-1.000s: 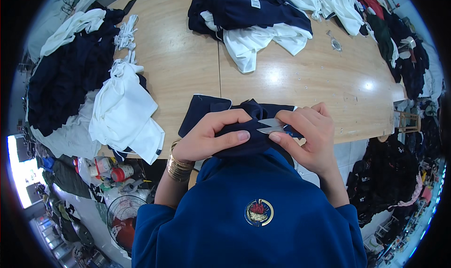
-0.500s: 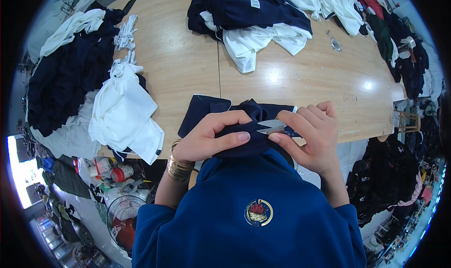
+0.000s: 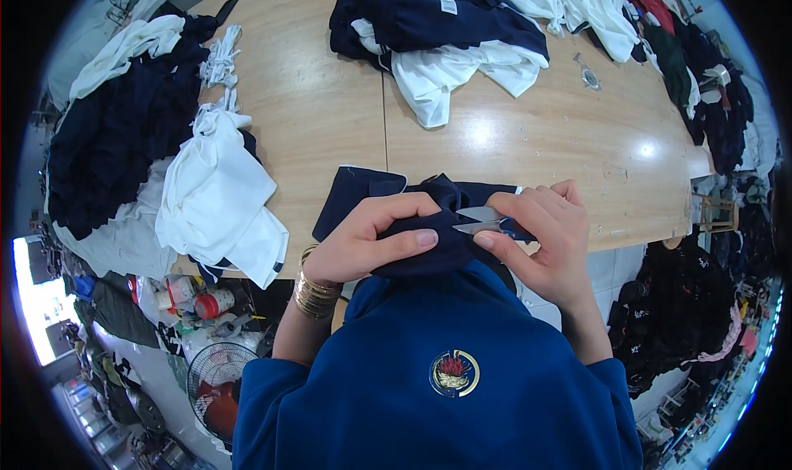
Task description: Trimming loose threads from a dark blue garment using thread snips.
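- In the head view, your left hand (image 3: 375,235) pinches the navy cloth (image 3: 421,260), with the thumb on top and the other fingers bent over and behind it.
- Your right hand (image 3: 540,243) holds the thread snips (image 3: 480,213) between thumb and bent fingers. The fingers hide much of the handle.
- The snips lie long ways from right to left, almost flat across your view. The tips point left, at your left hand.
- The two blades stand a little apart, with the tips over the navy cloth. You cannot tell from here if they touch it.
- The navy cloth is right between your two hands, at the near edge of the bench (image 3: 313,74). Part of it lies on the bench past your hands, and part is held up close to your blue shirt (image 3: 388,330).
- The side to watch is the left one. Your left thumb is just beside the tips, with only a small strip of cloth between.
- Your right hand is nearer to the blades; your left hand has the main grip on the cloth.
- The white cloth (image 3: 219,185) lies off to your left, apart from both hands.
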A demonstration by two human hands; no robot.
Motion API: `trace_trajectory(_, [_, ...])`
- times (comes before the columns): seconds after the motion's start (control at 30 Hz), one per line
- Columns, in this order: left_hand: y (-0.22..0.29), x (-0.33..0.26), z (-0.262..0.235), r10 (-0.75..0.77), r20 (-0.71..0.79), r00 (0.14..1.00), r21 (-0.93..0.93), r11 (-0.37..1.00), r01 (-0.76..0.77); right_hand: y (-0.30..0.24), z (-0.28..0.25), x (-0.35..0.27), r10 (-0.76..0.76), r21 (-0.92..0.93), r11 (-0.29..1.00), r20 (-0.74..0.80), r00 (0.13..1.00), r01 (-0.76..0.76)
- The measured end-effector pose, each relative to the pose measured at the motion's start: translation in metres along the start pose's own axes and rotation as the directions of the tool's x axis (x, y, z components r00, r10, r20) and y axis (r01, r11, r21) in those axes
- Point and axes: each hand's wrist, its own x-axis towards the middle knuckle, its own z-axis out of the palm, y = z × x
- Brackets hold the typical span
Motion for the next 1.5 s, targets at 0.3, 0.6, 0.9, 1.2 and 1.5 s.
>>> trace_trajectory(0.3, [-0.001, 0.0, 0.0, 0.002, -0.012, 1.0, 0.011, 1.0, -0.002, -0.001, 0.001, 0.002, -0.044, -0.066, 0.997, -0.004, 0.999, 0.043])
trace_trajectory(0.6, [0.0, -0.001, 0.0, -0.017, 0.006, 1.0, 0.011, 1.0, 0.017, -0.002, 0.001, -0.002, 0.13, 0.183, 0.973, 0.066, 0.989, -0.14])
trace_trajectory(0.9, [-0.001, 0.0, 0.003, -0.075, -0.01, 0.997, -0.049, 0.996, 0.074, -0.009, 0.006, 0.003, 0.232, 0.343, 0.907, 0.08, 0.969, -0.245])
trace_trajectory(1.2, [0.007, 0.004, 0.01, -0.042, -0.072, 0.997, 0.271, 0.961, 0.06, -0.007, 0.015, -0.002, -0.026, 0.118, 0.992, -0.071, 0.997, 0.035])
trace_trajectory(1.5, [0.001, 0.003, 0.012, -0.101, -0.173, 0.98, 0.071, 0.991, 0.114, 0.003, 0.01, -0.008, 0.367, 0.481, 0.827, -0.069, 0.928, -0.292])
